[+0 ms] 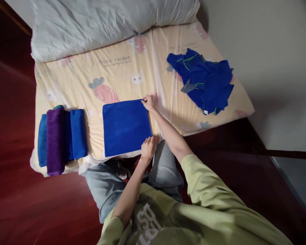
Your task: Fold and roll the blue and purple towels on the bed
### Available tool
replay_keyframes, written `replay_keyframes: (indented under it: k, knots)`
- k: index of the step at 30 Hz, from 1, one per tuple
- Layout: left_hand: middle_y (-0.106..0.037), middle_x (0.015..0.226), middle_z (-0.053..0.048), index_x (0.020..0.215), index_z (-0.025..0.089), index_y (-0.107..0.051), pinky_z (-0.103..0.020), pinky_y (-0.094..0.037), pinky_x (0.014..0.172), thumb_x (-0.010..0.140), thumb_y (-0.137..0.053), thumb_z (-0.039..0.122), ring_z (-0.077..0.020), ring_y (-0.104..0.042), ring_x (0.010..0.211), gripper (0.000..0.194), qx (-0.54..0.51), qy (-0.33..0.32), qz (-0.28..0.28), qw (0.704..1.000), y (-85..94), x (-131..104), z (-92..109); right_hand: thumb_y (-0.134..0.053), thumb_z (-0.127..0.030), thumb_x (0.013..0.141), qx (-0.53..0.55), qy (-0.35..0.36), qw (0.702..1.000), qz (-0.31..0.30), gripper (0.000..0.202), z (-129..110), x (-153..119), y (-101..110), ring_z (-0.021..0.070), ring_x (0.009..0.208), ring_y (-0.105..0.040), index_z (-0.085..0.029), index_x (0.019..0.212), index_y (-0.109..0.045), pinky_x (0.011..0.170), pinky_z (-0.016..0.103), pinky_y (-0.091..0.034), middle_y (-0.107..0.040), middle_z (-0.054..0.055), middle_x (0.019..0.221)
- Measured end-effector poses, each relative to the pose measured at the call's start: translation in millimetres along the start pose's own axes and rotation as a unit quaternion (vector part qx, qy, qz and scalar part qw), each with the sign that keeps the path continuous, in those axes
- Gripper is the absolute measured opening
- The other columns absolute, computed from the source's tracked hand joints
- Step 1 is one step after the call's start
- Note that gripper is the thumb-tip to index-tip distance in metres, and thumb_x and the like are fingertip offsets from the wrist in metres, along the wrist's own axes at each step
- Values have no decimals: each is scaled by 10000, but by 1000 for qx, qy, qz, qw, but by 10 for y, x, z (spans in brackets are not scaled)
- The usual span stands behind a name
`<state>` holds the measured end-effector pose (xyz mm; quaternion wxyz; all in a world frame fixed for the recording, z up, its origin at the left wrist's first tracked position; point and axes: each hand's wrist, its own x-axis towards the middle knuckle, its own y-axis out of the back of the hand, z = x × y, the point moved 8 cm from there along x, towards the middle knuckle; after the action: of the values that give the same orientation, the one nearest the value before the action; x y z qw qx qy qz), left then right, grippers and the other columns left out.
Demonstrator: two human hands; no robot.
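Note:
A blue cloth [126, 128], squared off and lying flat, is on the bed near its front edge. At the cloth's near right corner, my left hand [148, 148] has its fingers closed on the edge. My right hand [149, 102] pinches the far right corner between thumb and fingers. Both hands are on the cloth's right side, one beyond the other. Left of the cloth lie several folded or rolled cloths, among them a purple one [55, 141] on top and a blue one [78, 133] beside it.
A crumpled heap of blue fabric with green trim [206, 81] lies on the right of the bed. The patterned yellow bedsheet [79, 73] spreads underneath. A pale quilt [97, 27] is bunched along the far side. A wall [270, 68] stands to the right, with dark red floor around.

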<state>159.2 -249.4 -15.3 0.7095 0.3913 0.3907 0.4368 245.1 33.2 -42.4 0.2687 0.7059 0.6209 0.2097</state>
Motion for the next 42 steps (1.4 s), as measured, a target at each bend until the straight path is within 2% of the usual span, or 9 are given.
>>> replay_keyframes:
  k: [5, 9, 13, 20, 25, 29, 31, 34, 42]
  knots:
    - [-669, 1192, -127, 1387, 184, -585, -370, -538, 928, 1044, -513, 234, -269, -633, 1122, 354, 58, -6, 0, 998, -67, -48, 52, -715, -141, 871, -26, 1, 1000, -4, 306, -52, 96, -44, 222, 1157, -708, -161, 1176, -728, 1076, 388, -564, -739, 124, 1234]
    - [-650, 1226, -137, 1486, 170, -523, -398, -555, 930, 1012, -481, 127, -284, -621, 1140, 478, 92, -18, 2, 996, -109, -72, 77, -774, -204, 835, -31, -31, 997, -57, 269, -28, 186, -86, 248, 1109, -730, -160, 1098, -743, 1053, 430, -590, -775, 112, 1107]
    - [-657, 1180, -134, 1463, 171, -546, -350, -579, 884, 1023, -450, 111, -260, -637, 1115, 454, 87, -31, -19, 996, -105, -109, 81, -794, -228, 824, -21, -57, 994, -95, 179, -10, 208, -58, 242, 1028, -756, -160, 984, -755, 985, 391, -610, -790, 97, 1020]
    - [-640, 1192, -134, 1354, 172, -610, -296, -596, 810, 986, -487, 55, -238, -656, 1088, 405, 72, -115, -51, 989, -59, -240, 186, -769, -190, 821, -43, -49, 996, -53, 138, 115, 275, 68, 245, 1028, -742, -169, 958, -767, 987, 391, -603, -783, 94, 1002]
    - [-675, 1161, -107, 1351, 189, -624, -302, -598, 877, 1031, -495, 136, -208, -696, 1003, 349, -1, -134, -60, 989, -32, -236, 151, -582, -152, 941, -57, -12, 998, -15, 308, 86, 50, 144, 230, 1165, -707, -141, 1208, -736, 1094, 396, -552, -755, 133, 1179]
    - [-626, 1442, -150, 1455, 193, -593, -421, -495, 1164, 1091, -444, 348, -271, -588, 1359, 423, -64, -124, 51, 989, 303, -167, -183, -457, -240, 1035, -100, 122, 987, 34, 547, -313, -621, 218, 268, 1548, -424, -182, 1579, -488, 1320, 513, -302, -490, 142, 1632]
    - [-449, 1646, -163, 1537, 173, -536, -527, -349, 1282, 1088, -416, 385, -332, -365, 1568, 511, -48, -66, 114, 990, 489, -121, -533, -450, -304, 1055, -134, 193, 972, -23, 601, -490, -1068, 104, 273, 1637, -259, -227, 1648, -393, 1359, 546, -191, -335, 82, 1742]
    - [-252, 1747, -155, 1635, 153, -419, -615, -174, 1331, 1067, -421, 441, -370, -111, 1652, 637, -12, 12, 127, 992, 607, -58, -1026, -451, -385, 1062, -182, 229, 949, -121, 616, -531, -1608, -82, 252, 1662, -180, -295, 1665, -368, 1376, 536, -143, -281, 9, 1761]
    - [-212, 1763, -97, 1655, 225, -402, -665, -91, 1318, 1059, -404, 497, -383, -61, 1655, 655, 27, 57, 105, 992, 688, 8, -1443, -399, -492, 1068, -192, 201, 955, -100, 639, -357, -1741, -106, 260, 1667, -143, -246, 1657, -397, 1384, 523, -108, -234, 39, 1767]
